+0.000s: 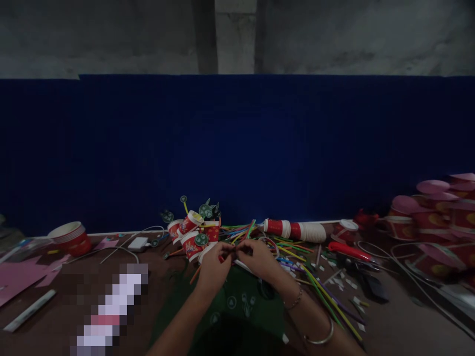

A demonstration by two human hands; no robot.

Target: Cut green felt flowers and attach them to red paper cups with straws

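Note:
My left hand point(215, 264) and my right hand point(260, 258) meet over the middle of the table, fingertips close together. Both are closed in a pinch; whatever sits between the fingers is too small and dark to make out. Beneath them lies a dark green sheet point(222, 321) with pale printed figures. Just beyond my left hand are red-and-white paper cups point(192, 247) with round green paper cut-outs point(201, 240) on coloured stems. Behind my right hand spreads a heap of coloured pipe-like sticks point(293, 244).
Stacked paper cups point(295, 230) lie sideways at the back. A red-handled tool point(349, 251), white scraps point(339, 283) and a white cable point(415, 282) are to the right, near many red cups with pink tops point(432, 217). Pink paper point(18, 279) and a marker point(29, 310) lie left.

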